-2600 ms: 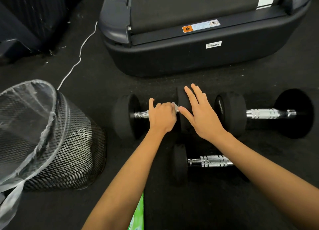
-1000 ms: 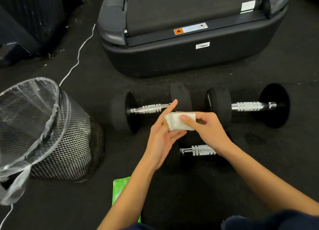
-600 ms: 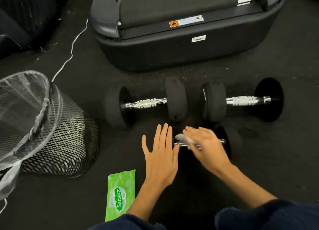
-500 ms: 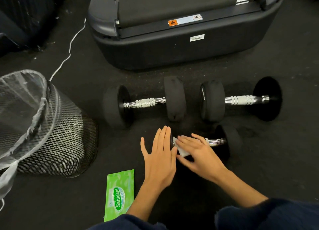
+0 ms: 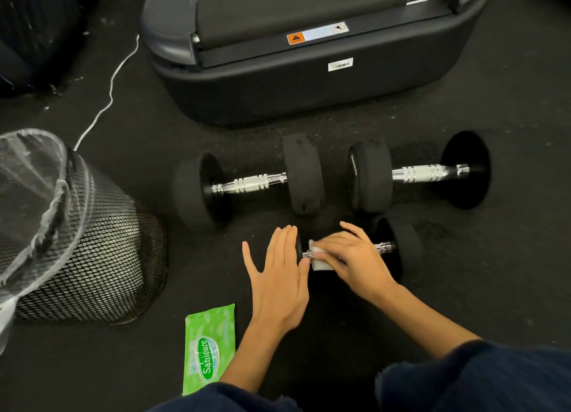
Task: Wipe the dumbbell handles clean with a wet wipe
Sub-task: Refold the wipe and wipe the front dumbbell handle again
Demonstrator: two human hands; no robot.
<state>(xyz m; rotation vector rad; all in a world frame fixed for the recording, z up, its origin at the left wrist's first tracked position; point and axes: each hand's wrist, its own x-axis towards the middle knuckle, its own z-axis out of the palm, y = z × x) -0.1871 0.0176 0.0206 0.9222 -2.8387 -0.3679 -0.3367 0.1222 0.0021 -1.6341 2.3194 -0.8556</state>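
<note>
Three black dumbbells with chrome handles lie on the dark floor: a far left dumbbell [image 5: 250, 184], a far right dumbbell [image 5: 421, 173] and a small near dumbbell [image 5: 398, 248]. My right hand [image 5: 355, 257] holds a white wet wipe [image 5: 319, 258] wrapped over the left part of the near dumbbell's handle. My left hand [image 5: 281, 275] lies flat with straight fingers on the near dumbbell's left weight, hiding most of it.
A black mesh bin [image 5: 71, 235] with a clear liner stands at the left. A green wet wipe pack [image 5: 208, 346] lies near my left forearm. A treadmill base [image 5: 309, 50] fills the far side, with a white cable [image 5: 108, 96] running left of it.
My left hand left the far left dumbbell's handle and passed the wipe to my right hand. Both hands came down to the near dumbbell, where the wipe now sits at the handle's left end.
</note>
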